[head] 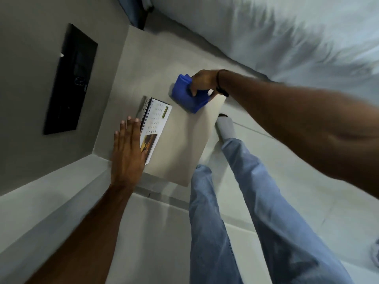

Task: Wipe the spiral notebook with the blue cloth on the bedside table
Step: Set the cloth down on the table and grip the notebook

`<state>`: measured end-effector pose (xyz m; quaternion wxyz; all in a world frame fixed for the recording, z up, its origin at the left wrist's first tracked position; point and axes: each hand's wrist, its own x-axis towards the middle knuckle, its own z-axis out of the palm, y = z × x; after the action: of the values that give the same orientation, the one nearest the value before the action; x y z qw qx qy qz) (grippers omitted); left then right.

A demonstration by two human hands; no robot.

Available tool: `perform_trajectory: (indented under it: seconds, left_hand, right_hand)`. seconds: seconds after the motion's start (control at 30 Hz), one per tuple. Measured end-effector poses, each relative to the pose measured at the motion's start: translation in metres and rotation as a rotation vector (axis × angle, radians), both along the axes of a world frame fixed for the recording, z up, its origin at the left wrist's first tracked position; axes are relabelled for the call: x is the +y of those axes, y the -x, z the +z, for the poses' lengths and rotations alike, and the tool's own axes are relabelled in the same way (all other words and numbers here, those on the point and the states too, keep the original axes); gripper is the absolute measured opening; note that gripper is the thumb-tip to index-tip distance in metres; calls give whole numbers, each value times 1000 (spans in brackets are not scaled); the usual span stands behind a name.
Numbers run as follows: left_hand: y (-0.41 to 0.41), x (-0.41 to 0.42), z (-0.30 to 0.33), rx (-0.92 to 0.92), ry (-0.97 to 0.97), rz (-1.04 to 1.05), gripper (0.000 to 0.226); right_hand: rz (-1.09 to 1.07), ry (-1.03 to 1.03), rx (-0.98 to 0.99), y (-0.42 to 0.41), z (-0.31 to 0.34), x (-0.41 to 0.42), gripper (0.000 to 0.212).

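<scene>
From the head camera, two hands work over one pale worktop (pixel 180 144). The left hand (pixel 128 148) lies flat with its fingers straight and spread a little, palm down, gripping nothing; its fingers cover the left edge of the one spiral notebook (pixel 154 128), beside the black wire binding. The notebook rests on the worktop just right of that hand, its cover showing rows of small print, a green strip and a dark yellow picture. The right hand (pixel 202 82) sits further out and to the right, well apart from the left hand, its fingers curled down and closed on the one blue cloth (pixel 189 96). The cloth is folded and bunched, lying on the worktop under and just left of the right hand, near the notebook's far corner but not touching it. A dark band (pixel 220 85) circles the right wrist. Below the right forearm stand two legs in blue jeans (pixel 256 201); one grey-socked foot (pixel 225 128) shows on the floor.
</scene>
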<state>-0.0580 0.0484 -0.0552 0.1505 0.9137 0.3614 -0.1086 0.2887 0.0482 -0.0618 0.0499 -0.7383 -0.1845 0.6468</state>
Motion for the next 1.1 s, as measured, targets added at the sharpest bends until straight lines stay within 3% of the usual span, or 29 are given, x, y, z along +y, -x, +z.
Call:
perform_trajectory:
  seconds: [0.17, 0.3, 0.43, 0.57, 0.63, 0.73, 1.1]
  left_hand:
    - [-3, -7, 5, 41, -72, 48, 122]
    - [-9, -19, 26, 8, -23, 261, 98]
    - [-28, -49, 56, -237, 116, 903, 86]
    - [-55, -45, 70, -458, 370, 1901, 67]
    - [-60, -44, 69, -584, 479, 2109, 62]
    - [-63, -53, 71, -698, 549, 2154, 64]
    - [-88, -144, 89, -730, 670, 2152, 68]
  right_hand:
    - [88, -168, -437, -14, -1, 13, 52]
    - [152, -315, -562, -2, 30, 8, 51]
    - [88, -360, -283, 47, 61, 26, 40]
    - [277, -231, -61, 93, 76, 39, 73]
    - [361, -179, -63, 102, 75, 37, 81]
    - [402, -169, -122, 98, 74, 28, 84]
    - [300, -93, -114, 75, 88, -64, 82]
